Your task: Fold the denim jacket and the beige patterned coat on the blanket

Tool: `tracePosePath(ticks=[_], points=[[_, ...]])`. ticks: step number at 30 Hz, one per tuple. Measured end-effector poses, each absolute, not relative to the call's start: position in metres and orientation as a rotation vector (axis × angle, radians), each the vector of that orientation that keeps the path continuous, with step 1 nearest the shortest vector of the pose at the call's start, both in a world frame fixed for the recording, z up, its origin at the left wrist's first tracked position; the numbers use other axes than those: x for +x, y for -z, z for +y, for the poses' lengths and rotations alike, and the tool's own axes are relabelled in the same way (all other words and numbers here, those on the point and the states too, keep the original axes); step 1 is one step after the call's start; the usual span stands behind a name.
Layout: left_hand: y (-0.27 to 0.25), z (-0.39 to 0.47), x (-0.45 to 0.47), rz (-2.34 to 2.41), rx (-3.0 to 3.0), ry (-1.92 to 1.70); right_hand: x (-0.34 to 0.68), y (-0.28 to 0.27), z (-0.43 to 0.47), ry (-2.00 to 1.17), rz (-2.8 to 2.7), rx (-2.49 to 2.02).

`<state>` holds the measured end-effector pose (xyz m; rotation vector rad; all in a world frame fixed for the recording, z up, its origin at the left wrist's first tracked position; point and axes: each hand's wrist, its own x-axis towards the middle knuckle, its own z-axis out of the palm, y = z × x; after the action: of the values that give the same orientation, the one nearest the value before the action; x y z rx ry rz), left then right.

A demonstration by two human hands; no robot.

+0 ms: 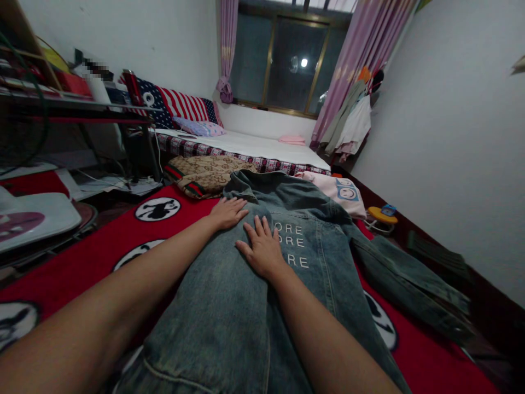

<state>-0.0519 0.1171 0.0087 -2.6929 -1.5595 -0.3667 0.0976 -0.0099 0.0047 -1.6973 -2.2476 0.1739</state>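
jacket (262, 284): denim, spread back-up on the red blanket (102, 257), collar at the far end, hem toward the camera. white lettering sits just right of the right hand. one sleeve (410, 284) stretches out to the right, reaching toward the blanket's right edge.

left hand (227, 212): flat, palm down, fingers released and together, resting on the jacket's left edge near the collar, touching both denim and blanket border. grasps nothing.

right hand (262, 249): flat, palm down on the mid-back, fingers spread and relaxed, grasps nothing. the two hands lie just apart.

surroundings: patterned brown garment (205, 174) lies just beyond the collar, to the left. white smiley shirt (340, 191) touches the jacket's far right shoulder. open red blanket lies left of the jacket. a bed (246, 143) stands beyond, a shelf (61, 104) to the left, a bare wall (451, 137) close on the right.
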Motion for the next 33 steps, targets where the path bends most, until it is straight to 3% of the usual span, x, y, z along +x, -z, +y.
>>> tracePosePath(ticks=[10,18,23,24,29,33], points=[[-0.010,0.087,-0.034,-1.821,-2.473,0.111,0.110,0.001,-0.001,-0.200,-1.982,-1.934],[0.020,0.051,-0.036,-1.735,-2.503,0.435,0.116,0.002,-0.004,-0.207,-2.033,-1.912],[0.019,0.053,-0.035,-1.742,-2.476,0.467,0.171,-0.035,-0.023,-0.390,-2.274,-1.721],[0.018,0.052,-0.034,-1.742,-2.470,0.460,0.191,-0.044,-0.030,-0.379,-2.244,-1.754],[0.016,0.046,-0.031,-1.737,-2.438,0.473,0.310,-0.066,-0.068,0.406,-1.839,-2.125],[0.018,0.046,-0.030,-1.745,-2.430,0.515,0.379,-0.051,-0.086,0.155,-1.738,-2.478]])
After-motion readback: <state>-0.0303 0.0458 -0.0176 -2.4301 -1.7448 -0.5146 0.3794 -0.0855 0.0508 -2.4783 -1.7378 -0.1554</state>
